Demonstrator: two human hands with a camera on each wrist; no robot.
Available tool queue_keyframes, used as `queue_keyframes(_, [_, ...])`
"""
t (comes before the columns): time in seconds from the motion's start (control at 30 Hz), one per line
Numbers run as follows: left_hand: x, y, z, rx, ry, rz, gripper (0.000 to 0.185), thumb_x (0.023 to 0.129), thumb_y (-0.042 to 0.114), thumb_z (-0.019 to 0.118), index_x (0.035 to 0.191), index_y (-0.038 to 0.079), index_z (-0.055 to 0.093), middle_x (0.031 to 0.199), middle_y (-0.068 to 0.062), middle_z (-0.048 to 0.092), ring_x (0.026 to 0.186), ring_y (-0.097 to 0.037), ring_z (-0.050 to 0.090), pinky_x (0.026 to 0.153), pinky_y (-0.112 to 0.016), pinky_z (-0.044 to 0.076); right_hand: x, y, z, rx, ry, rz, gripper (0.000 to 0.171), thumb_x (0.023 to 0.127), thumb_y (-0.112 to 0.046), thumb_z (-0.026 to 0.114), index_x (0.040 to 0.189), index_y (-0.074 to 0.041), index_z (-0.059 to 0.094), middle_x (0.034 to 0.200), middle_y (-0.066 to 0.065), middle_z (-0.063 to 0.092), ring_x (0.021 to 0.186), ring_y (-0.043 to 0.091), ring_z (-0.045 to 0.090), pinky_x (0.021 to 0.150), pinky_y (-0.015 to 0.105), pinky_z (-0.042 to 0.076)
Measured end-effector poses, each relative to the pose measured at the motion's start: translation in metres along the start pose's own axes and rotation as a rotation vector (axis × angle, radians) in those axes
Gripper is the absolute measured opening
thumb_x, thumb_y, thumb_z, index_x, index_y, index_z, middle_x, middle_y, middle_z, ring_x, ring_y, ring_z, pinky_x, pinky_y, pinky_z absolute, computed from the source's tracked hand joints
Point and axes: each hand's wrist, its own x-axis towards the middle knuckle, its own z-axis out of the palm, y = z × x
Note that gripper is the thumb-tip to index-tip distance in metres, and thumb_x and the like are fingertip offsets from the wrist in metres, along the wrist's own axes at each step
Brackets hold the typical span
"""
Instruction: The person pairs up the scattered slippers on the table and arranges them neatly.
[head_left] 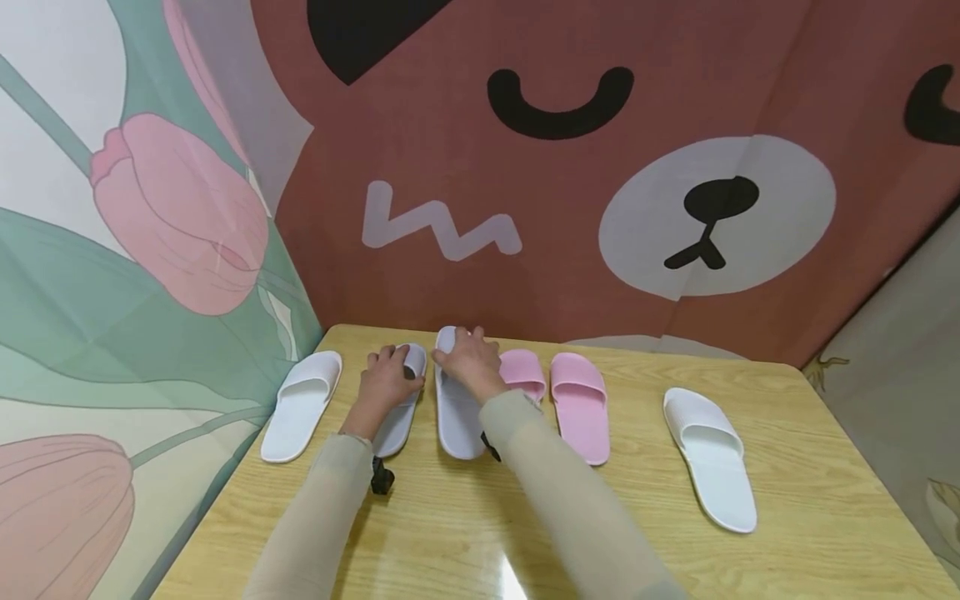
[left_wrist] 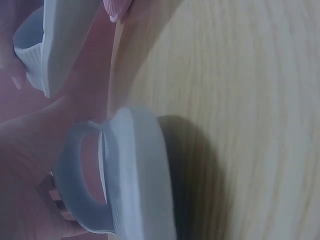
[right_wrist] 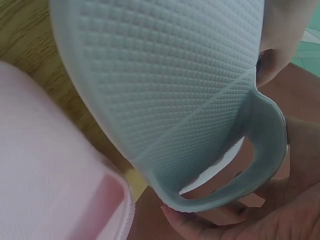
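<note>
Two pale grey slippers lie side by side on the wooden table (head_left: 465, 533), near the back wall. My left hand (head_left: 390, 377) grips the strap of the left grey slipper (head_left: 397, 425); the left wrist view shows fingers (left_wrist: 55, 192) inside its strap (left_wrist: 75, 180). My right hand (head_left: 471, 360) grips the toe end of the right grey slipper (head_left: 457, 417), whose textured sole (right_wrist: 165, 85) tilts up in the right wrist view, fingers (right_wrist: 200, 225) curled under its strap.
A pair of pink slippers (head_left: 577, 404) lies just right of my right hand. One white slipper (head_left: 302, 404) sits at the far left near the table edge, another white slipper (head_left: 712, 457) at the right. Printed fabric walls close in behind and left.
</note>
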Motion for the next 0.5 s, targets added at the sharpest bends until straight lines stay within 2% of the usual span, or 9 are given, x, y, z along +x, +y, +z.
queue_keyframes(0.2, [0.002,-0.001,0.001,0.012,0.002,0.007,0.080,0.092,0.043,0.070,0.155,0.009,0.038,0.158,-0.024,0.033,0.140,-0.049,0.030,0.104,-0.068,0.036,0.004,-0.004,0.004,-0.031,-0.006,-0.004,0.073,0.094,-0.059,0.059,0.148,-0.013,0.048,0.141,0.017,0.047,0.123,0.046,0.051,0.095,0.056,0.049])
queue_keyframes(0.5, [0.001,-0.003,0.003,0.019,0.000,0.007,0.081,0.090,0.045,0.072,0.155,0.010,0.039,0.157,-0.023,0.034,0.140,-0.048,0.031,0.105,-0.067,0.036,0.006,-0.003,0.012,-0.050,-0.040,0.037,0.076,0.094,-0.064,0.056,0.150,-0.013,0.046,0.145,0.016,0.045,0.124,0.045,0.051,0.095,0.052,0.049])
